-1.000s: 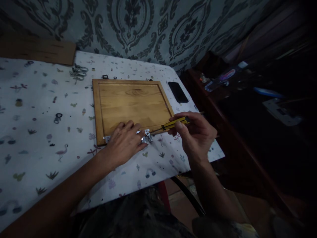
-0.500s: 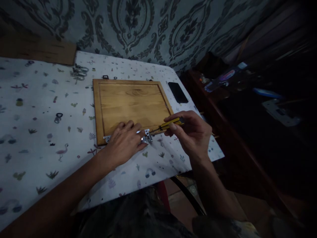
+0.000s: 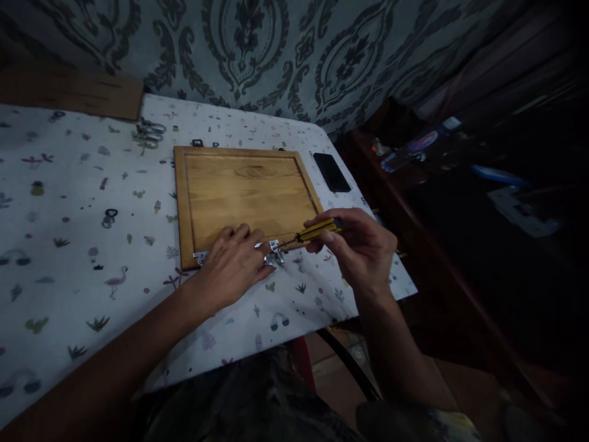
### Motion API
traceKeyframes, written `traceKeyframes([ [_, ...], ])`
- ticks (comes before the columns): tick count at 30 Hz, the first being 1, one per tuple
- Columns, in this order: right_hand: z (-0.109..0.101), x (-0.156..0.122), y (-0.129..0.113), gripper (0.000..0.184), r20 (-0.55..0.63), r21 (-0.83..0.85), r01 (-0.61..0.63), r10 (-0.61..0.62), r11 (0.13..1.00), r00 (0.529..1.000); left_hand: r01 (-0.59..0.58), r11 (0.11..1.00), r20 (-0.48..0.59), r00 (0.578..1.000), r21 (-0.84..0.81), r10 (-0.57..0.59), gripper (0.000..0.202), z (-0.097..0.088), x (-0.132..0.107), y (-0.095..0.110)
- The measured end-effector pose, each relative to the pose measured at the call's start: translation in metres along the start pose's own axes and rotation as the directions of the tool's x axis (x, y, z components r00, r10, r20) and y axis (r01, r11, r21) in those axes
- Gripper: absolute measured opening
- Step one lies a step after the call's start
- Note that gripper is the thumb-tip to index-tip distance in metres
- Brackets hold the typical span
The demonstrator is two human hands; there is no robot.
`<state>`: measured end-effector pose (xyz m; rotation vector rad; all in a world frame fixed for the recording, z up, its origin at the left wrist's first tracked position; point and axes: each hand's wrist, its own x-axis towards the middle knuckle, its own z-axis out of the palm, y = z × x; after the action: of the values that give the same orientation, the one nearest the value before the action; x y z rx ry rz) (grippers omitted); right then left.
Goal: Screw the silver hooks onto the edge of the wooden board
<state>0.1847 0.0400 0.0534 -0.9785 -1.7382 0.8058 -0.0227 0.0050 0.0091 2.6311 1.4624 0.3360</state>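
Note:
A framed wooden panel (image 3: 248, 190) lies flat on the patterned tablecloth. My right hand (image 3: 361, 248) grips a yellow-and-black screwdriver (image 3: 319, 229), its shaft slanting down to the left. The tip meets a shiny metal bracket (image 3: 275, 250) at the panel's near edge. My left hand (image 3: 234, 264) lies over that edge, its thumb and finger closed around the bracket and partly hiding it. Another metal piece (image 3: 200, 256) shows at the panel's near left corner, beside my left wrist.
A black phone (image 3: 331, 172) lies right of the panel. Several metal clips (image 3: 148, 132) sit behind it on the left, near a cardboard sheet (image 3: 101, 95). A small ringed metal piece (image 3: 109, 217) lies left. A bottle (image 3: 421, 142) rests on the dark furniture at right.
Both hands hold nearly the same places. The right hand and screwdriver handle have turned very slightly; the whole view has shifted a little.

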Motion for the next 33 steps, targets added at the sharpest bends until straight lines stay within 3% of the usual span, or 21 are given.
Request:
traceKeyframes([
  [6, 0.002, -0.003, 0.005, 0.024, -0.112, -0.096, 0.031, -0.042, 0.995, 0.993, 0.009, 1.000, 0.020, 1.000, -0.013, -0.009, 0.028, -0.005, 0.001, 0.001],
  [15, 0.005, -0.005, 0.009, 0.021, -0.148, -0.107, 0.083, -0.099, 0.991, 0.984, 0.010, 1.000, 0.003, 1.000, -0.023, -0.010, 0.029, -0.003, 0.001, 0.000],
  [20, 0.007, -0.006, 0.007, 0.015, -0.289, -0.228, 0.066, -0.132, 0.971, 0.948, 0.019, 1.000, 0.032, 0.999, -0.020, -0.018, 0.031, -0.003, 0.001, 0.000],
  [33, 0.005, -0.010, 0.020, 0.022, -0.228, -0.287, 0.043, -0.111, 0.957, 0.967, 0.019, 0.999, 0.017, 1.000, -0.036, -0.018, 0.032, -0.001, 0.000, 0.000],
])
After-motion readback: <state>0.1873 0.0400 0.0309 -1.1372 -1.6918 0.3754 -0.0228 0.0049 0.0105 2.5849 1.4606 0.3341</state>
